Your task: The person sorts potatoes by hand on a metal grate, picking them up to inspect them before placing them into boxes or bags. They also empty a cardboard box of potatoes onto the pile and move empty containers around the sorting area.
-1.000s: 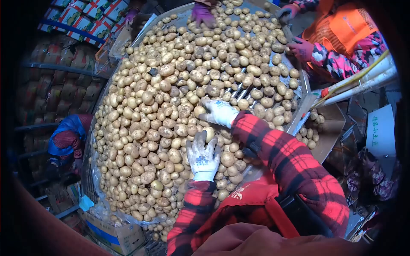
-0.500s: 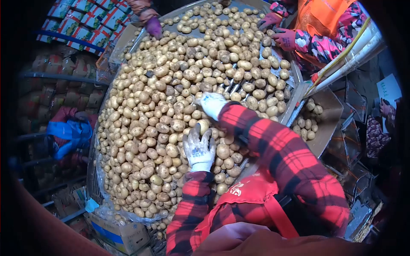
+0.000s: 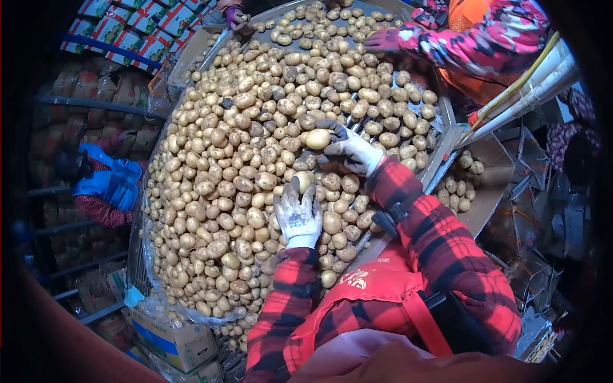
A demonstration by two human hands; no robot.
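Observation:
A wide heap of potatoes [image 3: 217, 185] covers the sorting table in front of me. My right hand [image 3: 356, 152], in a white glove with dirty grey fingers, grips a pale potato [image 3: 317, 138] between thumb and fingers, just over the heap. Lower and to the left, my left hand [image 3: 297, 214] wears a similar glove, back upward. Its fingers curl around another yellowish potato [image 3: 303, 180], partly covered by them. Loose potatoes of mixed size, some dirt-stained, surround both hands.
A co-worker's purple-gloved hand [image 3: 383, 41] reaches in at upper right, another person's hand [image 3: 237, 18] at top left. A carton of potatoes [image 3: 488, 185] stands right of the table, a cardboard box [image 3: 175, 345] at lower left. A person in a blue vest [image 3: 110, 182] is at left.
My right hand has drawn back right and turned, now showing a potato in its fingers. My left hand stays almost in place. The co-workers' hands at the top have shifted.

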